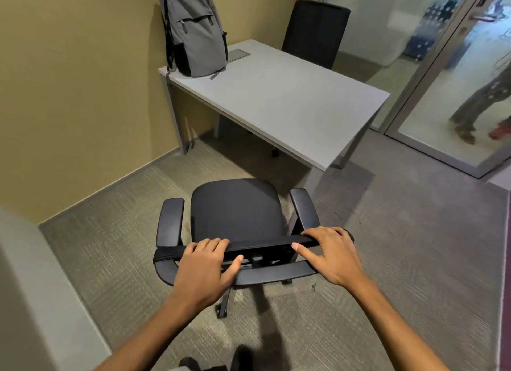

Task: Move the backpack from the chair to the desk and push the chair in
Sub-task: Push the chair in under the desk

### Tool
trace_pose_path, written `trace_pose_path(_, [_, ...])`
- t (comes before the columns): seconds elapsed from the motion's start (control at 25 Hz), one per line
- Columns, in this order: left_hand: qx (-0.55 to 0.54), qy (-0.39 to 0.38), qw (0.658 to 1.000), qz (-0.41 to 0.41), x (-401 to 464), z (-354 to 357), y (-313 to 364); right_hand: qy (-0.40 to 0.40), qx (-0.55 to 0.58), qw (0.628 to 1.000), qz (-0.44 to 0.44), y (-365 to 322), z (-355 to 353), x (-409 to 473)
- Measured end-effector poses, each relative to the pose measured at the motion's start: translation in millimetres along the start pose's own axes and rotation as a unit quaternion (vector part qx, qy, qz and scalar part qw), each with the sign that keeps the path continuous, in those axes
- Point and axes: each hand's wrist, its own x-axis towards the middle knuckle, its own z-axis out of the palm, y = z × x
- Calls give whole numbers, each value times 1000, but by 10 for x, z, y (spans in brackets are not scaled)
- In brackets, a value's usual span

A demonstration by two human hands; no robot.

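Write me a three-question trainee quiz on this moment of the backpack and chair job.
1. True or false: the backpack stands upright on the desk.
2. Which part of the chair do the left hand and right hand grip? A. armrests B. top of the backrest C. seat
3. Fill in: the chair seat is not yet under the ____.

Key: 1 true; 2 B; 3 desk.
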Motion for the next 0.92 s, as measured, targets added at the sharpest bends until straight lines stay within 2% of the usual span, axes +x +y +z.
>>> trace_pose_path(0.28, [-5,39,999,-20,77,40,228,4,-33,999,-11,160,-59,198])
trace_pose_path(0.56, [-23,39,998,-40,245,77,403,0,-34,999,-19,373,-126,459])
trace_pose_path(0.92, [-18,65,995,-76,797,-13,13,7,-25,1000,-16,174,-17,1052])
